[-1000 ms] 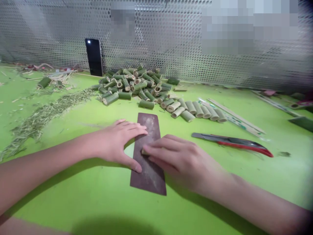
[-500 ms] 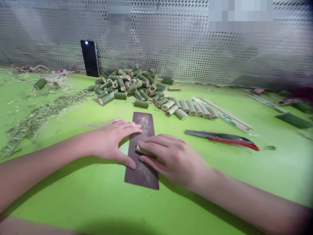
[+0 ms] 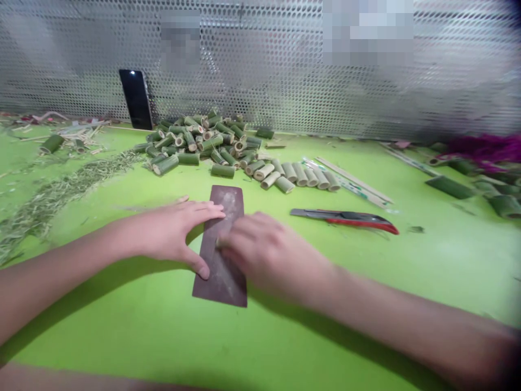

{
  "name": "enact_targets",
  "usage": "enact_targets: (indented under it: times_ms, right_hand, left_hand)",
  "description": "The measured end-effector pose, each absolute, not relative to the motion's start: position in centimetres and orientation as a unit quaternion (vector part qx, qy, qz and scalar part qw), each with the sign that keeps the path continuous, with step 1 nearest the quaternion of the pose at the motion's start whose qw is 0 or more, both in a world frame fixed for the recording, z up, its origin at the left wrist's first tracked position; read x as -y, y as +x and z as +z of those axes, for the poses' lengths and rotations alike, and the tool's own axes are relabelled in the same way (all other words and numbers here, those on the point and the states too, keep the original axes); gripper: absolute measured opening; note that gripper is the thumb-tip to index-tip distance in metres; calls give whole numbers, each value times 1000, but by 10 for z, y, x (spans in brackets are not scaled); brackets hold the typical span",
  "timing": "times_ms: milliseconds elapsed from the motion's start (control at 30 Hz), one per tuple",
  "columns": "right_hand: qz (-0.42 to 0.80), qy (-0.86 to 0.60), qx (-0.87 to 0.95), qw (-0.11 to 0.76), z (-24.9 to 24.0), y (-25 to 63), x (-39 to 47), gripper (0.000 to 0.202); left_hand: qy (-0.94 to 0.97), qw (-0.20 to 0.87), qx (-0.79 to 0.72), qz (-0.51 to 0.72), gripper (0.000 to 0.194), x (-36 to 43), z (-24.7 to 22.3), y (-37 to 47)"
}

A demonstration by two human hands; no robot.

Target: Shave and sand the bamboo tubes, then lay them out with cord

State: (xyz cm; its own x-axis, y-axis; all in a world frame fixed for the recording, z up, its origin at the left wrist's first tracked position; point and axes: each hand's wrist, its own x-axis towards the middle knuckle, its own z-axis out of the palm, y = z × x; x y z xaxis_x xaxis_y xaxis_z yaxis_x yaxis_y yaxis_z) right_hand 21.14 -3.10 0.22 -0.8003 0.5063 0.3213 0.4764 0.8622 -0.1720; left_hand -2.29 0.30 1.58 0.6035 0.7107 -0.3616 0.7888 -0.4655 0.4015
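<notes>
A brown strip of sandpaper (image 3: 220, 288) lies lengthwise on the green table, with pale dust on it. My left hand (image 3: 175, 228) is spread, its thumb and fingertips resting on the sandpaper's left edge. Blurred by motion, my right hand (image 3: 268, 250) is closed around a short bamboo piece (image 3: 218, 242) over the middle of the sandpaper; only the piece's end shows. Behind the sandpaper lies a heap of green bamboo pieces (image 3: 210, 142), and to its right a row of pale, peeled bamboo pieces (image 3: 301, 175).
A red and black utility knife (image 3: 345, 218) lies right of my right hand, blade out. Thin sticks (image 3: 354, 179) lie behind it. Green shavings (image 3: 69, 190) trail along the left. A phone (image 3: 136, 99) leans on the perforated metal panel (image 3: 264, 81). Larger bamboo tubes (image 3: 450, 186) lie far right.
The view has turned slightly right, so everything sits further left. My right hand has shifted slightly on the sandpaper with the bamboo piece and is now blurred. My left hand stays on the sandpaper.
</notes>
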Motion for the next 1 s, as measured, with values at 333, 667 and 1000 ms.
enact_targets:
  times_ms: [333, 667, 1000]
  right_hand:
    - [27, -228, 956, 184, 2, 211, 32, 13]
    - [25, -204, 965, 161, 4, 210, 34, 11]
    - [34, -242, 954, 174, 3, 209, 38, 10]
  left_hand:
    - [864, 266, -422, -68, 115, -1, 21, -24]
    - [873, 253, -408, -81, 111, -3, 24, -21]
    - [872, 251, -414, -71, 112, -2, 23, -20]
